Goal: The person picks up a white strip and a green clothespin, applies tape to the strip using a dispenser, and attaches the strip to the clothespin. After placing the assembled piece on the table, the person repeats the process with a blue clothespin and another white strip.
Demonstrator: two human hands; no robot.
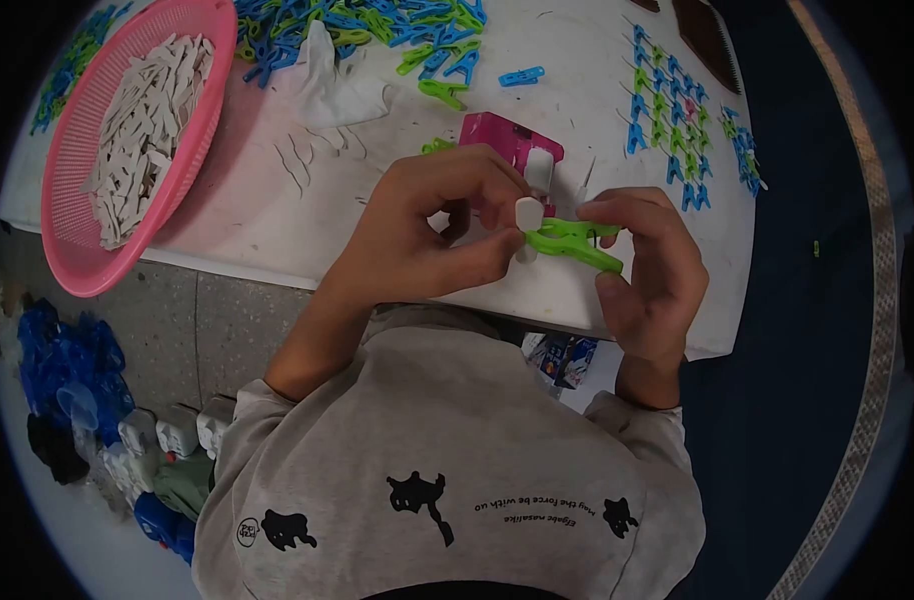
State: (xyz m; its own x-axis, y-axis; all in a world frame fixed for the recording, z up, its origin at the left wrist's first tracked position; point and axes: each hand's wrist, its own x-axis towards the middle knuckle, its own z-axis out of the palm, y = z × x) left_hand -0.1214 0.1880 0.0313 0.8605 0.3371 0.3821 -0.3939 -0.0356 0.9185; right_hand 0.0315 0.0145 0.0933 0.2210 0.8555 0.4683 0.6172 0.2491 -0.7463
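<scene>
My left hand point(447, 215) is closed, thumb and fingers pinching a small flat white piece point(529, 212). My right hand point(657, 260) grips a green clothespin point(567, 243) by its handle ends, thumb below and fingers above. The clothespin's jaw end meets the white piece at my left fingertips. Just behind my hands sits a magenta box-like holder point(512, 140) with a white block point(539, 170) at its front. A thin pointed tool point(586, 182) stands beside it, partly hidden by my right fingers.
A pink basket point(217, 110) of white strips stands at the table's left. Blue and green clothespins point(357, 30) are heaped at the back, near a crumpled white cloth point(332, 85). One blue clothespin point(522, 77) lies alone. Rows of clothespins point(667, 110) are laid out at the right.
</scene>
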